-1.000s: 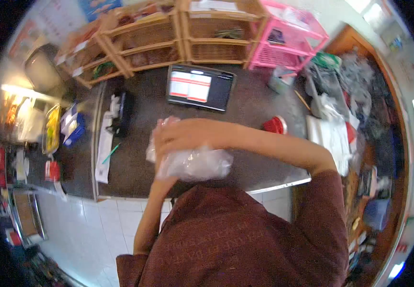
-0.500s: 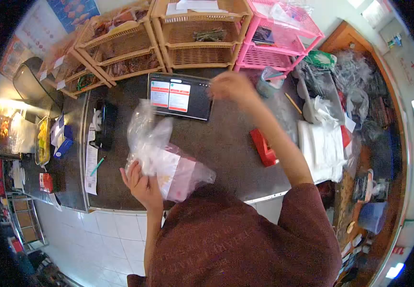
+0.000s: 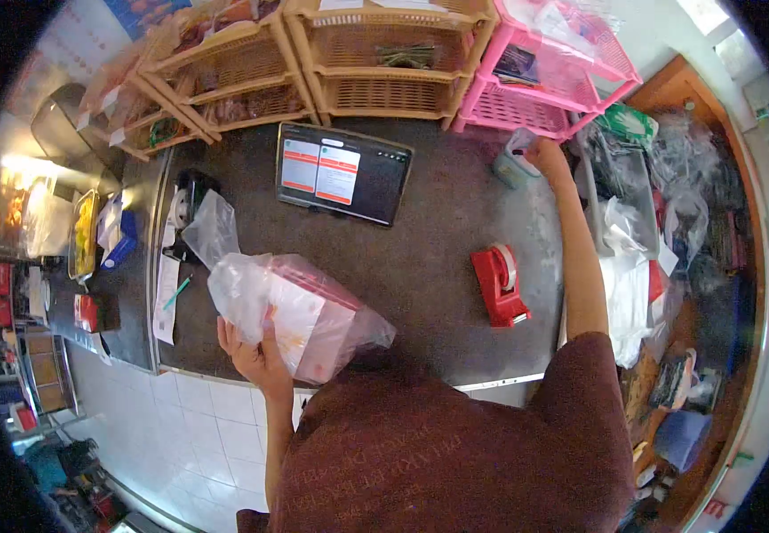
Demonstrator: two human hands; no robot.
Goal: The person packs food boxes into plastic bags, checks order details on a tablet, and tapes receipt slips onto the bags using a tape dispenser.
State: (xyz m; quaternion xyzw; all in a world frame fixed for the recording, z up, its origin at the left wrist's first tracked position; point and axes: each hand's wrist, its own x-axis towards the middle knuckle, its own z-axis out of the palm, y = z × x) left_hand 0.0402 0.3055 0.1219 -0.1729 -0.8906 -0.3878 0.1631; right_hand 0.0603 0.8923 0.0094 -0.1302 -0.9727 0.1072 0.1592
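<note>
Holding the clear plastic bag [image 3: 311, 306] by its near left edge, the person's left hand [image 3: 255, 353] is set on the near side of the tablet [image 3: 342, 178], head view. Thumb and fingers are pressed against the film; grip force cannot be told. The right hand [image 3: 544, 162] is well apart from it, to the right of the tablet, fingers drawn together at the rim of a small translucent cup [image 3: 510, 171]. Whether they pinch anything is hidden at this angle.

Step in hand, as judged: bag steadied on one side while the cup is attended to on the other. The next move seems to call for a sure fingertip hold at the cup without tipping it, and a steady left hand, since the film looks slippery.

Bag position: on the counter [image 3: 442, 200], nearer the person than the tablet and slightly to its left. Long axis runs diagonally: the loose, see-through end points away from the person, past the tablet's left side; the other end points back toward the body, to the right. A white printed panel [image 3: 295, 324] and pinkish-red contents show through. Red tape dispenser [image 3: 489, 282]: near side of the tablet, to its right, untouched.
</note>
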